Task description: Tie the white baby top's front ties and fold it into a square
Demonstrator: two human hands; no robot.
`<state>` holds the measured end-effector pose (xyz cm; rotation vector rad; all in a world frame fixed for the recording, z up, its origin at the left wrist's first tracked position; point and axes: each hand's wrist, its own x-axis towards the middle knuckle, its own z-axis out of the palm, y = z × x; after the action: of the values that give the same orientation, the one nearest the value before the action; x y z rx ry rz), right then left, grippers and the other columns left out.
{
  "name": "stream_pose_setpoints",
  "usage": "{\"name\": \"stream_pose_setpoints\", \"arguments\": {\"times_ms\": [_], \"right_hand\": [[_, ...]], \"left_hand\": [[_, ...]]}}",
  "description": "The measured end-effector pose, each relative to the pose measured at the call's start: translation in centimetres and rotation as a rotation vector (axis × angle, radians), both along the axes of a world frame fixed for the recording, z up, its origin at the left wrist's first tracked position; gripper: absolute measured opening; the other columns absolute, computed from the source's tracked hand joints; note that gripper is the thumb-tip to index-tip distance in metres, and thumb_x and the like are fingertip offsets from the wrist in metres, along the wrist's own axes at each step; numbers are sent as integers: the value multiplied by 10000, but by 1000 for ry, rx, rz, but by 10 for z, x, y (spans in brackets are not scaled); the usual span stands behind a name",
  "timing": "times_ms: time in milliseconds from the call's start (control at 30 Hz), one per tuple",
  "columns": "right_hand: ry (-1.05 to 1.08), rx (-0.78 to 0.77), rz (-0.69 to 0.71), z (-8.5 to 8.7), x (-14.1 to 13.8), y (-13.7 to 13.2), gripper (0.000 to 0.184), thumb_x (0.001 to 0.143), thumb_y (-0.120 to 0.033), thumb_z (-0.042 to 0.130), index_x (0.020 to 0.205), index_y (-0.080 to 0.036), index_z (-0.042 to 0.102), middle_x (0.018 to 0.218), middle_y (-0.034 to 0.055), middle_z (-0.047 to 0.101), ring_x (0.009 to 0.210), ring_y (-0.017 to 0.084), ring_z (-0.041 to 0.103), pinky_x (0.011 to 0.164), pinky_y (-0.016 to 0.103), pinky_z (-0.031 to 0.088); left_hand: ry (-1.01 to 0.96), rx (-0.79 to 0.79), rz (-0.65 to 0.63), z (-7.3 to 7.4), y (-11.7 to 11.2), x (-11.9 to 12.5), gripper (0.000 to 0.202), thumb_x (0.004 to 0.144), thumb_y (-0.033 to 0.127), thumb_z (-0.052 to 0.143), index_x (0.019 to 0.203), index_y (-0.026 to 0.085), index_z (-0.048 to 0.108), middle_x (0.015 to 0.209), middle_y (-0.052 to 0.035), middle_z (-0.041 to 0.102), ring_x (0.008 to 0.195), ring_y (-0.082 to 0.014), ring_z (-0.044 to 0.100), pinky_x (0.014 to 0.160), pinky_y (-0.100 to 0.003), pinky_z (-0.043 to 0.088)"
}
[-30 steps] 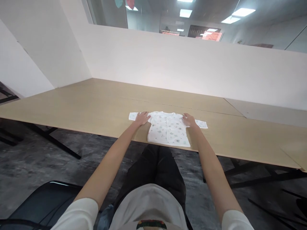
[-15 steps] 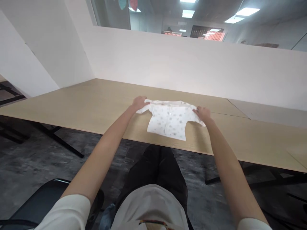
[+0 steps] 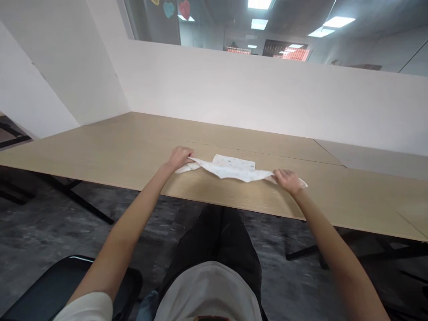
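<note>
A small white baby shirt (image 3: 234, 166) with a faint print is stretched between my two hands, over the wooden table (image 3: 133, 156). My left hand (image 3: 180, 158) pinches it near one sleeve, which hangs out below the fingers. On the other side my right hand (image 3: 288, 180) is closed on the cloth, with a bit of white sleeve showing past the wrist. The shirt's near edge sags toward me between the hands, while a flat, straight-edged part lies on the tabletop behind it.
A white wall (image 3: 254, 98) rises behind the table, with a window (image 3: 214, 26) above it. A black chair (image 3: 67, 285) stands at my lower left. Dark metal table legs (image 3: 80, 200) show under the table's front edge.
The shirt lay spread with its hem toward me; now its body points to the wall and the held edge is nearer me. My hands have moved farther apart and closer to me.
</note>
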<state>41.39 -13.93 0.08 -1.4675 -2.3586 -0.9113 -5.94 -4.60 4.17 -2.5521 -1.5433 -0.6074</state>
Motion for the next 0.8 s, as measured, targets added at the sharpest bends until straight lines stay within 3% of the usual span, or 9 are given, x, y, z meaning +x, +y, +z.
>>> {"name": "stream_pose_setpoints", "arguments": {"times_ms": [100, 233, 367, 500, 667, 800], "right_hand": [[-96, -21, 174, -30, 0, -17, 373, 1002, -347, 334, 769, -172, 567, 645, 62, 597, 581, 165, 512, 552, 284, 276], [-141, -91, 217, -45, 5, -36, 182, 938, -220, 450, 842, -164, 595, 738, 76, 633, 633, 171, 549, 583, 282, 318], [-142, -226, 51, -44, 13, -47, 125, 834, -95, 510, 876, -160, 607, 772, 81, 641, 690, 187, 582, 595, 273, 331], [-30, -277, -215, -42, 19, -52, 223, 825, -51, 474, 955, -152, 623, 877, 103, 667, 747, 197, 609, 589, 266, 344], [331, -212, -447, -55, 31, -55, 276, 807, -96, 473, 1023, -143, 639, 1026, 133, 662, 884, 236, 616, 672, 293, 433], [690, -119, -465, -71, 50, -56, 353, 734, -134, 449, 1016, -109, 660, 1001, 157, 668, 924, 263, 607, 817, 363, 466]], "left_hand": [[-17, -38, -52, -29, -17, -9, 183, 740, 278, 592, 598, 194, 511, 702, -68, 597, 702, -203, 545, 653, -287, 380], [-72, -48, -61, -59, -34, -24, 89, 751, 187, 504, 681, 189, 560, 810, -77, 626, 764, -205, 568, 659, -277, 398], [-139, -36, 0, -74, -40, -35, 170, 737, 134, 471, 819, 185, 612, 877, -85, 659, 813, -226, 598, 705, -302, 427], [-77, 48, 64, -74, -44, -35, 169, 750, 148, 507, 834, 180, 650, 873, -123, 655, 875, -272, 604, 804, -367, 435], [-69, 104, 253, -78, -48, -44, 232, 795, 186, 490, 903, 163, 694, 953, -164, 650, 974, -320, 581, 865, -433, 422], [-184, 66, 395, -88, -45, -65, 349, 757, 128, 453, 987, 153, 716, 1029, -160, 651, 1011, -308, 579, 904, -429, 434]]}}
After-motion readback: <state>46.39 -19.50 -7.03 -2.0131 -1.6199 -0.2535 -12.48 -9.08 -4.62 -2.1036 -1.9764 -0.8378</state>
